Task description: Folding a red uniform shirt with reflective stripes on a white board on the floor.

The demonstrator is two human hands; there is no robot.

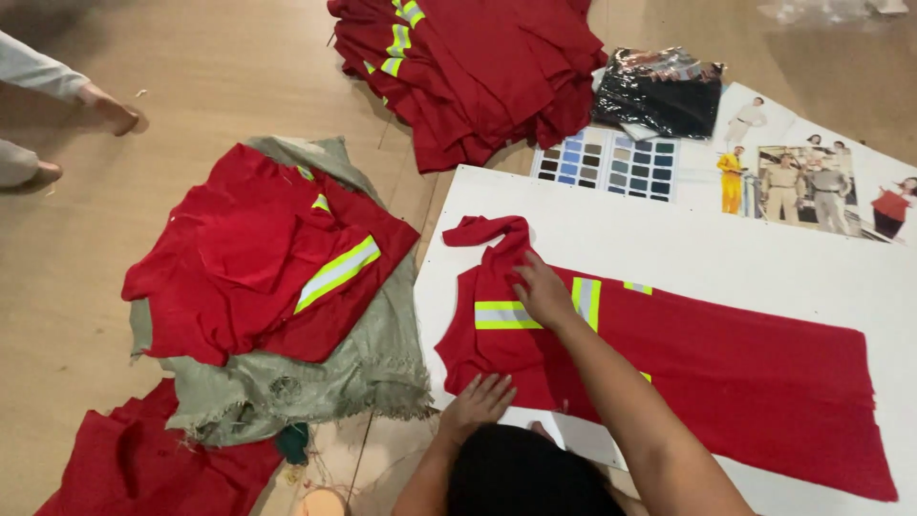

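Red woven cloth, matte and slightly creased, lies under both hands: a long red garment (pixel 688 373) with yellow-and-silver reflective bands, spread flat on a white board (pixel 669 239). The right hand (pixel 543 291) presses on it with fingers spread and flat, gripping nothing, beside a reflective stripe; just past the fingertips a sleeve end curls into a soft twist. The left hand (pixel 478 401) rests open, palm down, on the garment's near edge. Beyond the right fingers sit a card of small colour swatches (pixel 611 164) and a glossy black plastic packet (pixel 659 91). Left of the hands, folded red pieces (pixel 258 253) lie on frayed grey-green sacking (pixel 373 368); further off, a red stack (pixel 478 67) on the wooden floor.
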